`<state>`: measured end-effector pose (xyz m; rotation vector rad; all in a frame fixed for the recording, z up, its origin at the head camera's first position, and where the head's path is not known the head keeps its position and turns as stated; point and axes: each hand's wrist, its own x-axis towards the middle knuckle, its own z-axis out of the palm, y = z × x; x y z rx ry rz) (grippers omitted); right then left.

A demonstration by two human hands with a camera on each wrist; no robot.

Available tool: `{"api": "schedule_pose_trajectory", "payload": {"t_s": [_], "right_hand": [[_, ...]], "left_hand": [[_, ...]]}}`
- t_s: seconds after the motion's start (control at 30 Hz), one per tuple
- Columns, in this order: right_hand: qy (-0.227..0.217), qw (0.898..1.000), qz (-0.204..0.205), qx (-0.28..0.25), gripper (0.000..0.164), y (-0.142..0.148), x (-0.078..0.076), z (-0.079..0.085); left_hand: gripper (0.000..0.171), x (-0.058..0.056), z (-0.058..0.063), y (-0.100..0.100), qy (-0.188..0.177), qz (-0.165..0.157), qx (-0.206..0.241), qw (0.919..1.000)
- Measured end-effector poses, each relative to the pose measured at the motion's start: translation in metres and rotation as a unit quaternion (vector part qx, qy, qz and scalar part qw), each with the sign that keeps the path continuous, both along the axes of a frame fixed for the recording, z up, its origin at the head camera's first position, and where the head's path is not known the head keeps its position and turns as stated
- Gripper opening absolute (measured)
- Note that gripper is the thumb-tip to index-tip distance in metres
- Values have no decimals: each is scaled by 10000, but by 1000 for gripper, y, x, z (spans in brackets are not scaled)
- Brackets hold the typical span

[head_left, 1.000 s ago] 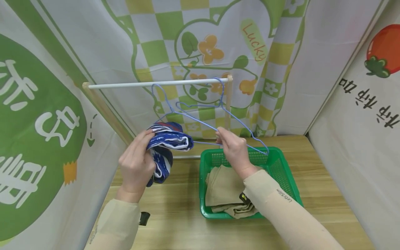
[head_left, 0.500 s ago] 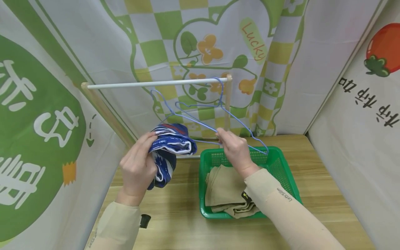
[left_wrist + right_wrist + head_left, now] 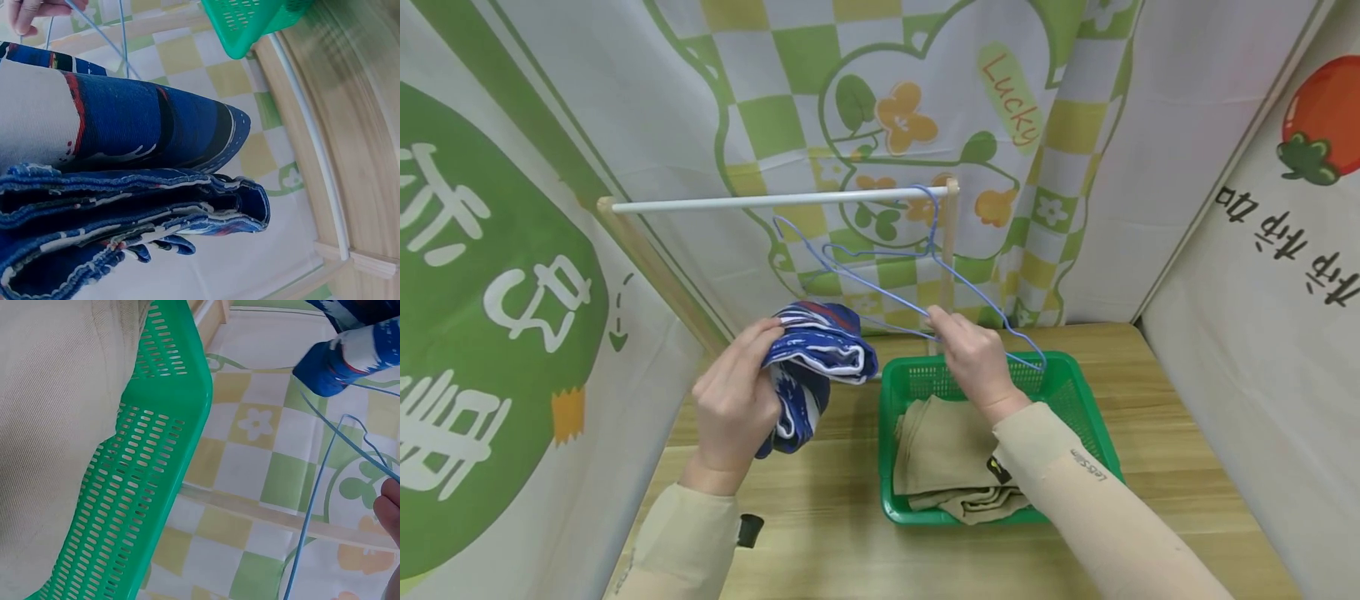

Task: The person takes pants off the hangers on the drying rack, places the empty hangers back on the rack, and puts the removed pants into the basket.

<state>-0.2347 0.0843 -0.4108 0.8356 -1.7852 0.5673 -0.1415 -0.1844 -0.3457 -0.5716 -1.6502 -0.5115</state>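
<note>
My left hand (image 3: 736, 400) grips a folded blue garment (image 3: 822, 342) with white and red patterning, its fingers on the near left side. In the left wrist view, the layered hems of this garment (image 3: 144, 206) fill the left half. A blue wire hanger (image 3: 880, 292) runs from behind the garment to my right hand (image 3: 973, 358), which pinches its right part. Its hook sits just below the rack's white rod. A second blue hanger (image 3: 973, 287) hangs from the rod's right end. Fingertips of the right hand (image 3: 389, 509) show at the right wrist view's edge.
Below the right hand stands a green perforated basket (image 3: 891, 508) with folded khaki clothing (image 3: 943, 450) inside. The rack's white rod (image 3: 775, 201) spans wooden posts at the back of the wooden table (image 3: 820, 550). Printed curtains (image 3: 1195, 92) enclose the sides and back.
The held hanger's hook has shifted from the rod to slightly below and right of it. Both hands and the garment have moved a little to the right.
</note>
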Motion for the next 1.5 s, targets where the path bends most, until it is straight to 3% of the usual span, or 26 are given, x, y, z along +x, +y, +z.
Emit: {"api": "schedule_pose_trajectory", "payload": {"t_s": [0.57,1.03,1.3,1.5], "right_hand": [[-172,9984,306,-453,22,7,-1,12],[-351,9956,389,-781,22,16,-3,12],[-575,9920,420,-1039,10,20,-3,15],[-599,9897,393,-1241,17,23,-4,12]], "left_hand": [[40,-6,-12,-4,-168,13,-270,9995],[41,-11,-25,-7,-281,78,-399,9988],[41,-11,-27,-6,-313,73,-434,9985],[41,-11,-27,-5,-326,41,-432,9985]]}}
